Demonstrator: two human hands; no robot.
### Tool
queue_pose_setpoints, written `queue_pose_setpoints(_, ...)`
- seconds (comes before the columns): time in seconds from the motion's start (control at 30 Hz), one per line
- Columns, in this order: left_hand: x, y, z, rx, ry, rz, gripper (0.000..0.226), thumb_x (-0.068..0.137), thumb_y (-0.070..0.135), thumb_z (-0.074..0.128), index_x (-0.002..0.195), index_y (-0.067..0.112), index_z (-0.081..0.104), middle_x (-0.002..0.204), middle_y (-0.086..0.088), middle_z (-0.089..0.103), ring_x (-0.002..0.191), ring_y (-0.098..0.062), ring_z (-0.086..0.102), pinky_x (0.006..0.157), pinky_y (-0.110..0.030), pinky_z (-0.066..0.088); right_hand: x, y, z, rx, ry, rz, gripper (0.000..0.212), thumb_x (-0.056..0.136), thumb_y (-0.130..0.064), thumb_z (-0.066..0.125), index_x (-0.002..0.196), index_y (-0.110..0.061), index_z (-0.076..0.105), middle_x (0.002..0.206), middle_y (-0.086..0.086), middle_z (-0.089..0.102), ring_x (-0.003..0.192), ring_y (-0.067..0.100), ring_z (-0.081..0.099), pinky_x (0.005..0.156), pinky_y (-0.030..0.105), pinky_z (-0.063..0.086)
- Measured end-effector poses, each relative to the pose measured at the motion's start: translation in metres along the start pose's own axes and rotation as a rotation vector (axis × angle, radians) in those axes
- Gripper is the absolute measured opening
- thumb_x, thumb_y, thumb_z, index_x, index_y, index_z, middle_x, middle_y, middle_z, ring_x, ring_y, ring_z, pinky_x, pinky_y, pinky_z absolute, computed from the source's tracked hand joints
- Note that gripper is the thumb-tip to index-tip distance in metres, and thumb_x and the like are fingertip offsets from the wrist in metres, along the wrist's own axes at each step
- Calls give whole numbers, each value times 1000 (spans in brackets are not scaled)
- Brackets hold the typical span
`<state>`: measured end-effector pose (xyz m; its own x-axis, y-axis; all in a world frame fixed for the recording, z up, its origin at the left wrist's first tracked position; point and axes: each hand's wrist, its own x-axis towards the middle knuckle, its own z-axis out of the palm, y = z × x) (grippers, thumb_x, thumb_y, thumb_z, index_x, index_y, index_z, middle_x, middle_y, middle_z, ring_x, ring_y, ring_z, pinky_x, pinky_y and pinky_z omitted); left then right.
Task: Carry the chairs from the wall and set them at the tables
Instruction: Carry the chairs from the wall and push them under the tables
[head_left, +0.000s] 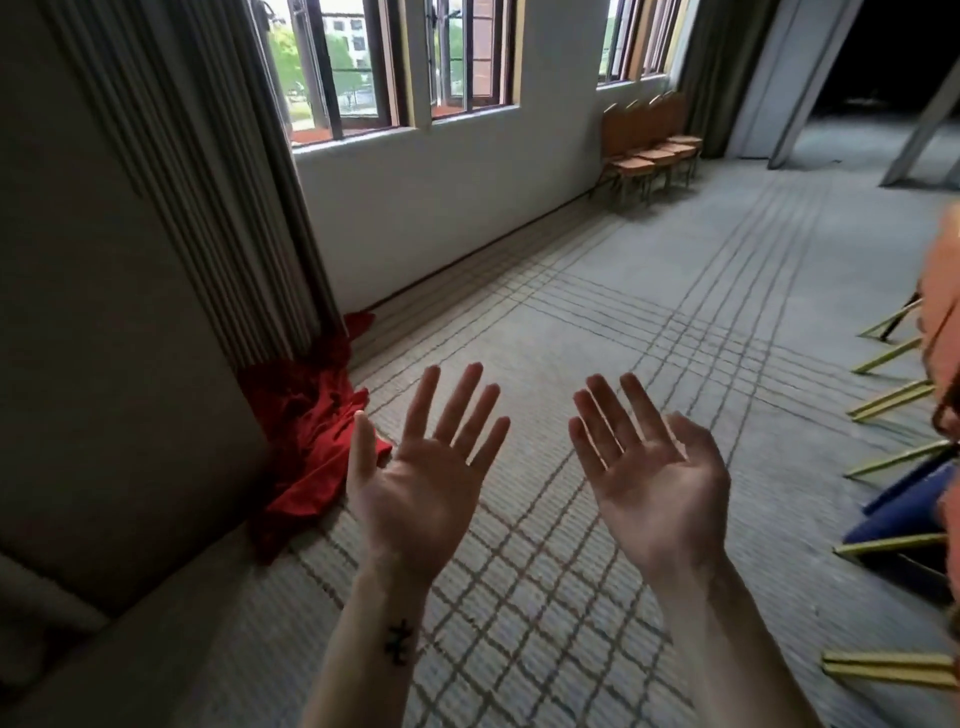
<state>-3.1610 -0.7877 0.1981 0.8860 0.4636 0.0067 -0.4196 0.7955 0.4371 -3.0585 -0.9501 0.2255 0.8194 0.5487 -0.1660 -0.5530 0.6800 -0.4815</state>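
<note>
Both hands were up in front of the camera, palms up, holding nothing. Left hand (415, 493) was flat and wide, fingers straight and spread, thumb out to the side. Right hand (654, 488) was also bare and relaxed, fingers straight and a bit closer together, palm tilted slightly inward. The hands were apart and touched neither each other nor anything else. A small dark mark (399, 642) showed on the left forearm. The row of chairs (649, 148) stood far off against the white wall (441, 197) under the far window, orange-brown backs and seats side by side, backs to the wall, well away from the hands; exact count hard to tell. Patterned grey carpet (571, 322) with crossing line bands lay between the hands and that row. At the right edge, tilted gold legs (891, 400) of nearer chairs poked into view, with a blue seat (904, 499) and some orange fabric (943, 312) above them, all cut off by the frame. On the left, a grey pleated curtain (218, 182) hung down beside the windows (337, 62). A crumpled red cloth (311, 415) lay on the carpet at the foot of the curtain, just left of the left hand in the view.
</note>
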Motion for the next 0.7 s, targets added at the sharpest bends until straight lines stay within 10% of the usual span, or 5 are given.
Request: queue_pose_setpoints(0.7, 532, -106, 35, -37, -184, -200, 75, 102, 66, 35, 158, 17, 39, 166, -19, 31, 153, -41, 28, 127, -56, 9, 492, -174, -16, 167, 98, -162, 48, 103, -30, 37, 145, -12, 54, 138, 18, 64, 127, 33, 63, 112, 46, 41)
